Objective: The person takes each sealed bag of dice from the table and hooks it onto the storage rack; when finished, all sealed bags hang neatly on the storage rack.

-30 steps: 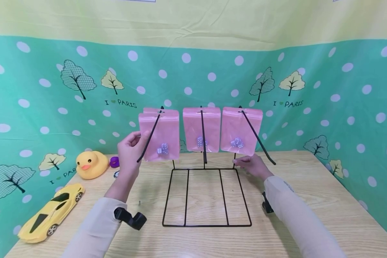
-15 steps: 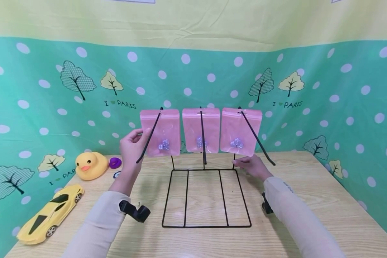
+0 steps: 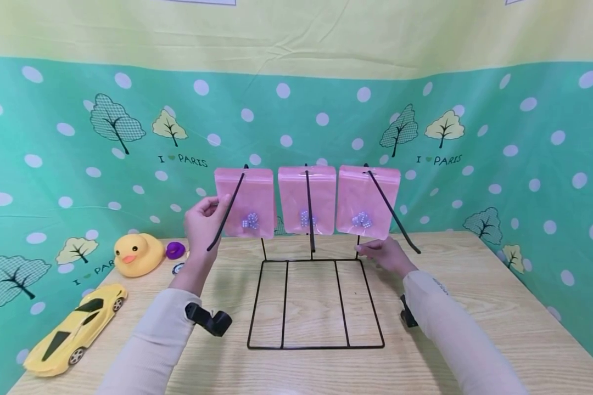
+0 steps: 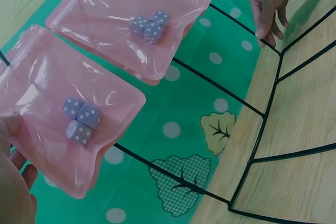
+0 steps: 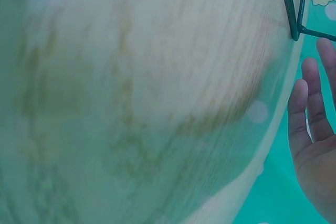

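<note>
A black wire display rack (image 3: 316,346) stands on the table with three long prongs slanting toward me. Pink zip bags hang from them: a left bag (image 3: 263,192), a middle bag (image 3: 294,197) and a right bag (image 3: 352,192). Small pale purple dice (image 4: 83,116) show through the left bag's front; a second layer peeks out behind it in the left wrist view. My left hand (image 3: 202,225) pinches that bag's left edge between thumb and fingers. Low on the rack's right upright, my right hand (image 3: 387,255) holds the wire with thumb and forefinger; its other fingers (image 5: 299,108) extend loosely.
A yellow rubber duck (image 3: 138,255), a small purple duck (image 3: 175,250) and a yellow toy car (image 3: 76,329) stand along the table's left side. Behind the rack hangs a green dotted cloth (image 3: 321,142). The prongs' tips jut out in front of the bags.
The left bag has moved back along its prong, held by my left hand, and now covers the bag behind it in the head view. My right hand keeps its place on the rack.
</note>
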Available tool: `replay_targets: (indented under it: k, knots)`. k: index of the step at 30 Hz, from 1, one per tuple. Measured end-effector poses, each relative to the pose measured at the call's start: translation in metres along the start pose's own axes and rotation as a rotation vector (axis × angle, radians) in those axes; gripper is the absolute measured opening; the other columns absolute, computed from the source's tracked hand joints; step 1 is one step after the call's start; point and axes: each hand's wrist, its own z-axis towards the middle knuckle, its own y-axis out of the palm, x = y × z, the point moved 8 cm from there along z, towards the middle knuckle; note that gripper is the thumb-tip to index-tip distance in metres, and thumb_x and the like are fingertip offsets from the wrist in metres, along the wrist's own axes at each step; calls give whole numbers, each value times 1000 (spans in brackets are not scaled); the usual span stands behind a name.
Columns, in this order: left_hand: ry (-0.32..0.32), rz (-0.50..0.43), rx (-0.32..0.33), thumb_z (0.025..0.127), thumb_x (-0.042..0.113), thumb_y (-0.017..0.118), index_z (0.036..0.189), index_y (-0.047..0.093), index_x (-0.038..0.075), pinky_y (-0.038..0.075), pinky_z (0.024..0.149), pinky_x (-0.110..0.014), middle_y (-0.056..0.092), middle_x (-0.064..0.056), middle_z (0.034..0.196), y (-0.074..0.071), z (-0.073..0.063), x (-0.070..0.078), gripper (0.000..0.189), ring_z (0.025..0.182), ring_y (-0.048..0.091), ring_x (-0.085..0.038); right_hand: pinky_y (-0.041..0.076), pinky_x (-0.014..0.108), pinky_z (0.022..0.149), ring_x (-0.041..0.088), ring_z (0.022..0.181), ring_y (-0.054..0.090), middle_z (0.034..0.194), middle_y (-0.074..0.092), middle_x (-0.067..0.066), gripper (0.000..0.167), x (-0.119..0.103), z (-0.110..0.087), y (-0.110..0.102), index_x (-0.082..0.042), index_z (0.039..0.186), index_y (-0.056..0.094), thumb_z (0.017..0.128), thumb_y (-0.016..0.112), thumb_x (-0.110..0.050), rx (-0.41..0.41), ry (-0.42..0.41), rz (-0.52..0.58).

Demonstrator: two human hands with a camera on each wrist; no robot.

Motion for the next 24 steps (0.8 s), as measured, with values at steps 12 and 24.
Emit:
replay_targets:
  k: [12,24]
  knots:
    - [-18,4,7,92,33,78,103,72,-2,51,65,-16,66,16,72,1,1,-1,38,68,61,-3,58,36,75,28,101,66,116,73,14,39,0,0,0,-4,114,76,99,67,-39,-4,6,4]
    - [-42,21,23,96,34,73,113,71,-2,51,70,-19,66,12,76,-1,-8,-8,40,73,62,-7,58,36,75,28,101,66,115,73,14,39,-3,-2,0,-4,115,76,99,67,-38,1,-2,4]
